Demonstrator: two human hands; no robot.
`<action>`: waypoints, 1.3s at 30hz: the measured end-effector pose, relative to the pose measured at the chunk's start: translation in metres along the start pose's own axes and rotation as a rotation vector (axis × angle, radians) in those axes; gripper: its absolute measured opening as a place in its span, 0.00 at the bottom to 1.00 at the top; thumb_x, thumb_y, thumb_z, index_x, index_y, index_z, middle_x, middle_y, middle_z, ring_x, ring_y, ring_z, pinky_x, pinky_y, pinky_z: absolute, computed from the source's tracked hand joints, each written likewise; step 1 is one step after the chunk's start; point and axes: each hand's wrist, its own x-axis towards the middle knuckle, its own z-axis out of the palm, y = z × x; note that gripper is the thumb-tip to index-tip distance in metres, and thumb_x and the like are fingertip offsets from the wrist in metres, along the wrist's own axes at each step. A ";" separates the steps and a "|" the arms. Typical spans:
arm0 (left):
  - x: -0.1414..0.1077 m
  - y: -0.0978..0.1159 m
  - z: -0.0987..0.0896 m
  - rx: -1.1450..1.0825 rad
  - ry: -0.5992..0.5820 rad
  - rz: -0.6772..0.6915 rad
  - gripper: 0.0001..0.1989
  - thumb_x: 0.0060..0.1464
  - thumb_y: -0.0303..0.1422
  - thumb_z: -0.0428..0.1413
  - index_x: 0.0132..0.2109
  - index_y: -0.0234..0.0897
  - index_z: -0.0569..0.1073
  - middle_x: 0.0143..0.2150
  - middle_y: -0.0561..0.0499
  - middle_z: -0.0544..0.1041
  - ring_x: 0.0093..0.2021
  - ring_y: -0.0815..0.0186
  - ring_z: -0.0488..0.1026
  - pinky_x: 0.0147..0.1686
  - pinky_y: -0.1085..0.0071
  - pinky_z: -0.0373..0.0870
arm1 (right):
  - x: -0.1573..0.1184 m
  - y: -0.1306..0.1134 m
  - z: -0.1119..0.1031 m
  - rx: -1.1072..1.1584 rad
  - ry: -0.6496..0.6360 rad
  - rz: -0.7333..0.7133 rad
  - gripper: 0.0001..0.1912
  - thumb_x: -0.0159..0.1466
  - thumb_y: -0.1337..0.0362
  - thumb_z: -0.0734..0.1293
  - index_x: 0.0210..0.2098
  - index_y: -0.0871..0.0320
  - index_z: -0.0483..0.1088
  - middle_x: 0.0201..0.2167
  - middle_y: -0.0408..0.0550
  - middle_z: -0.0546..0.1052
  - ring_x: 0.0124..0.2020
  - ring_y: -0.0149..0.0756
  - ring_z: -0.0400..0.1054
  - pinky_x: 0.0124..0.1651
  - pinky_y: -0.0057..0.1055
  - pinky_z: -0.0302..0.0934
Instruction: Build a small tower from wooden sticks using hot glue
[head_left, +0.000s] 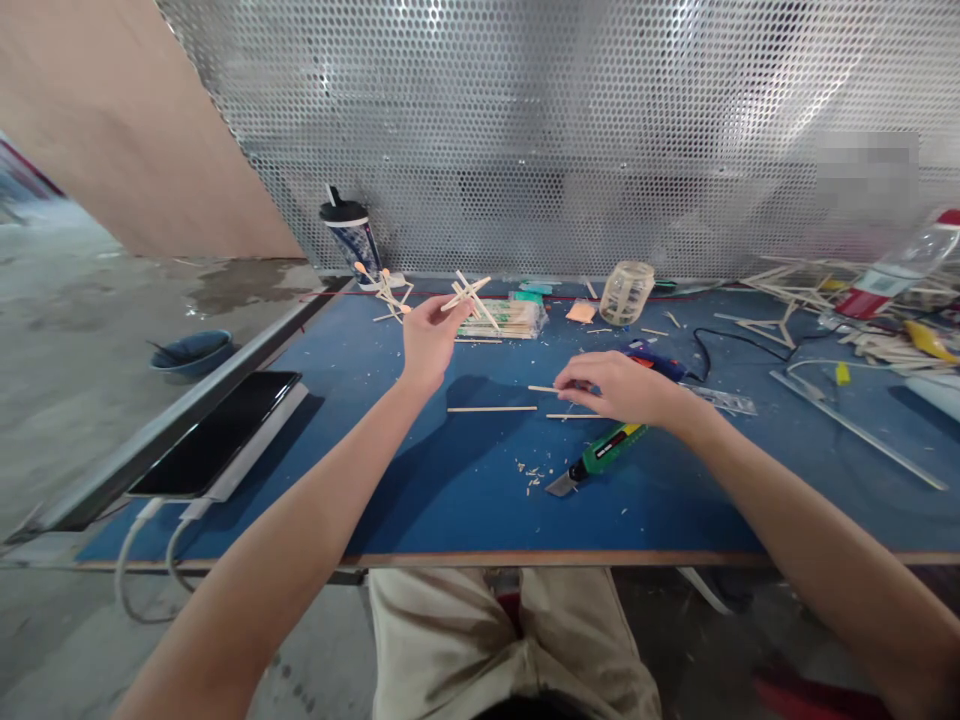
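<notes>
Plastic bottle (911, 262) cut by right edge; blurred patch on mesh panel (866, 165).

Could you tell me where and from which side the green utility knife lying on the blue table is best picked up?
Grip the green utility knife by its green handle, probably from above and from the right. It lies flat, with the blade end pointing down-left toward the table's front edge and the handle running up under the right hand. Fingers across the handle's long sides stay well away from the blade.
</notes>
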 end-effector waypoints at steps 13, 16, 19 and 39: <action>-0.004 0.002 0.006 0.017 -0.020 0.015 0.10 0.51 0.39 0.66 0.37 0.39 0.80 0.25 0.50 0.73 0.29 0.65 0.72 0.28 0.69 0.69 | -0.015 0.013 -0.012 0.065 -0.287 0.174 0.10 0.66 0.63 0.61 0.32 0.57 0.72 0.29 0.47 0.76 0.28 0.35 0.66 0.33 0.33 0.56; -0.004 0.001 0.006 0.013 -0.020 0.016 0.11 0.50 0.40 0.66 0.38 0.38 0.80 0.25 0.50 0.73 0.28 0.65 0.72 0.28 0.69 0.70 | -0.015 0.012 -0.020 0.218 -0.204 0.171 0.11 0.68 0.58 0.60 0.37 0.57 0.71 0.33 0.47 0.77 0.31 0.34 0.67 0.35 0.33 0.58; -0.005 0.001 0.006 0.013 -0.018 0.014 0.11 0.50 0.41 0.66 0.37 0.38 0.80 0.24 0.50 0.72 0.29 0.65 0.72 0.27 0.70 0.70 | -0.012 0.016 -0.018 0.442 -0.085 0.193 0.11 0.69 0.58 0.60 0.41 0.58 0.68 0.36 0.48 0.77 0.34 0.34 0.69 0.37 0.33 0.61; -0.007 0.008 0.006 0.008 -0.036 0.021 0.07 0.51 0.37 0.65 0.35 0.38 0.80 0.24 0.49 0.72 0.28 0.65 0.71 0.26 0.69 0.67 | 0.000 0.011 0.019 0.374 0.319 0.325 0.10 0.64 0.56 0.65 0.40 0.56 0.72 0.36 0.47 0.80 0.32 0.34 0.70 0.35 0.33 0.61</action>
